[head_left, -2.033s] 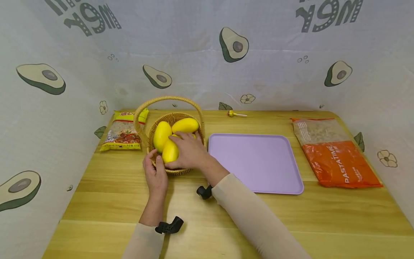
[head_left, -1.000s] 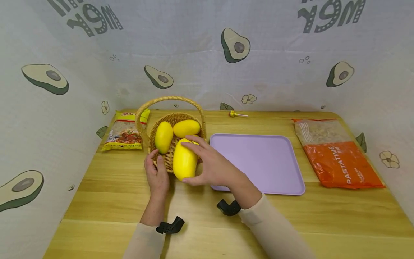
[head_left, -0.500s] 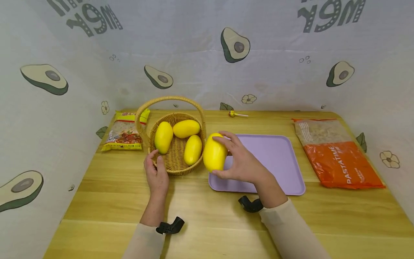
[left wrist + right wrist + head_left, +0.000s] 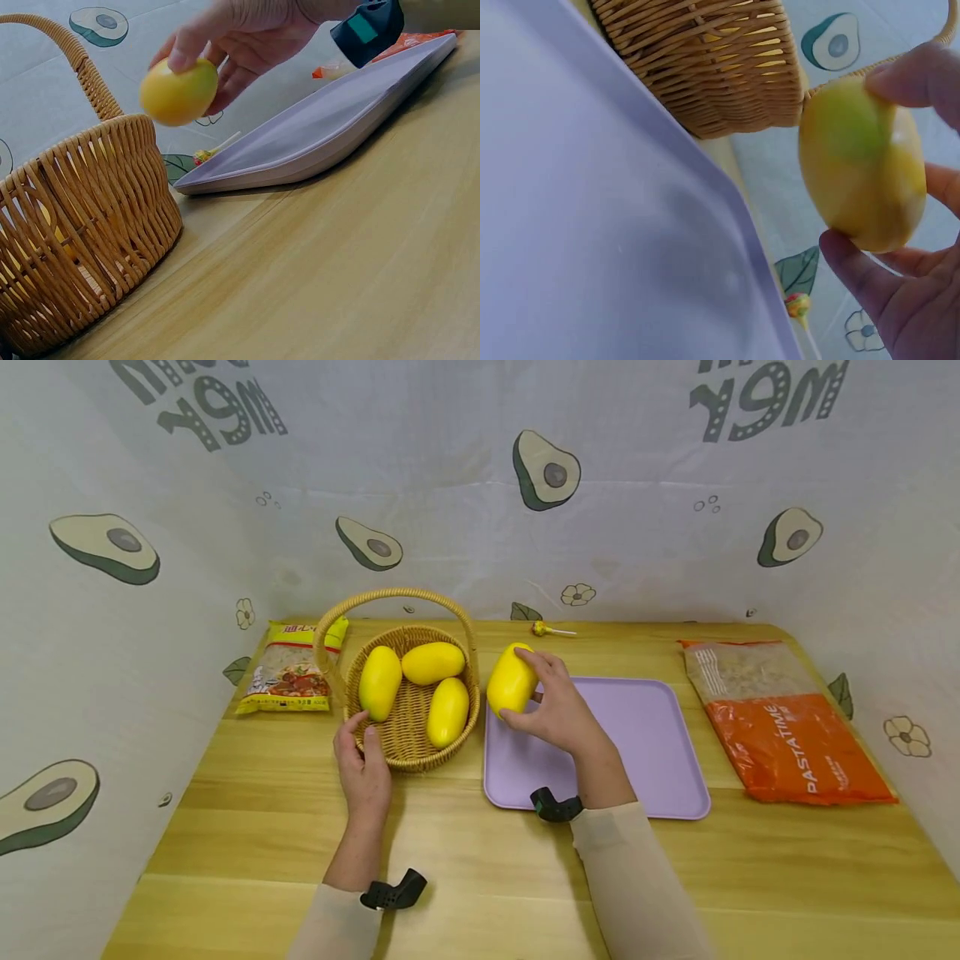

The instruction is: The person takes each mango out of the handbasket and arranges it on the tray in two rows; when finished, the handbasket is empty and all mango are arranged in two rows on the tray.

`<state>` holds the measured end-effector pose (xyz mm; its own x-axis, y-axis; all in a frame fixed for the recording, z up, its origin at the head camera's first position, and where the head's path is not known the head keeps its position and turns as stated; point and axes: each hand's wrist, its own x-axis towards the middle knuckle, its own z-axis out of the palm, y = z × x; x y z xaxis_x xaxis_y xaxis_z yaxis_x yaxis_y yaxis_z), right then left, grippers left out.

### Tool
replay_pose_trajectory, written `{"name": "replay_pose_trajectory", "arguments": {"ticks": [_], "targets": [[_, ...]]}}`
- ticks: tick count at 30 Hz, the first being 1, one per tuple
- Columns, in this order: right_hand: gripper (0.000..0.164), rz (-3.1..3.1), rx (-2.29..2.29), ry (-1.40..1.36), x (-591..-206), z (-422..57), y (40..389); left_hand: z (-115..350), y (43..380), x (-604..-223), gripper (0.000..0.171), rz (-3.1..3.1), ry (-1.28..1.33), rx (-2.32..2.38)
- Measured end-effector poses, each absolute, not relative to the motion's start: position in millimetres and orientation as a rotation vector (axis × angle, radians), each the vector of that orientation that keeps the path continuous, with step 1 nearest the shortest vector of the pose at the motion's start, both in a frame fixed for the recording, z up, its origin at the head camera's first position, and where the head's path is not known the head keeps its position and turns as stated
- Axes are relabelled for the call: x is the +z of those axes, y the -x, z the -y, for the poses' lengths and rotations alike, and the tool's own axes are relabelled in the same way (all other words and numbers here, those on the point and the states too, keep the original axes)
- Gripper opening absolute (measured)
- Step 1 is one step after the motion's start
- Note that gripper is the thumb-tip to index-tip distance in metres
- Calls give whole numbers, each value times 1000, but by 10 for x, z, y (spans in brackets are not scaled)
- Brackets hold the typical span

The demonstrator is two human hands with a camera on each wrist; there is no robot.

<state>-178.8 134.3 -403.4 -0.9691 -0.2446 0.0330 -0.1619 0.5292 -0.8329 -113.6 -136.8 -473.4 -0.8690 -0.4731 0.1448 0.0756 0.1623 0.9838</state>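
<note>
My right hand [image 4: 558, 703] grips a yellow mango [image 4: 512, 681] between thumb and fingers. In the left wrist view the held mango [image 4: 178, 91] hangs in the air above the tray's far left corner; a green patch shows on this mango [image 4: 862, 165] in the right wrist view. The wicker basket [image 4: 408, 760] with a tall handle holds three more yellow mangoes: one at left [image 4: 380, 683], one at the back [image 4: 432, 663], one at right [image 4: 448, 712]. My left hand [image 4: 363, 772] rests at the basket's front left rim, fingers relaxed. A lilac tray [image 4: 615, 752] lies right of the basket.
Behind the tray lies a lollipop [image 4: 551, 629]. A yellow food bag [image 4: 288, 668] sits left of the basket, and an orange pasta bag [image 4: 783, 727] lies at the right table edge. A patterned cloth [image 4: 450, 485] hangs behind and at both sides.
My right hand has lifted a mango out of the basket, carried it right, then moved it back over the tray's far left corner. My left hand has stayed at the basket.
</note>
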Motion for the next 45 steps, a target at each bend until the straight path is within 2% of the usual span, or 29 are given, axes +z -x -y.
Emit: {"name": "replay_pose_trajectory", "arguments": {"ticks": [15,28,45], "targets": [[95,-2585,-1339,316,-4245,-1365,1898,1369,1135,-4708,31,2038,-392,-1758],[95,-2602,-1253,314,-4268,-1344,1907,1378,1135,-4714,32,2067,-410,-1759],[93,-2493,-1396,308,-4335,-1383,1928,1369,1136,-4717,30,2038,-389,-1742]]}}
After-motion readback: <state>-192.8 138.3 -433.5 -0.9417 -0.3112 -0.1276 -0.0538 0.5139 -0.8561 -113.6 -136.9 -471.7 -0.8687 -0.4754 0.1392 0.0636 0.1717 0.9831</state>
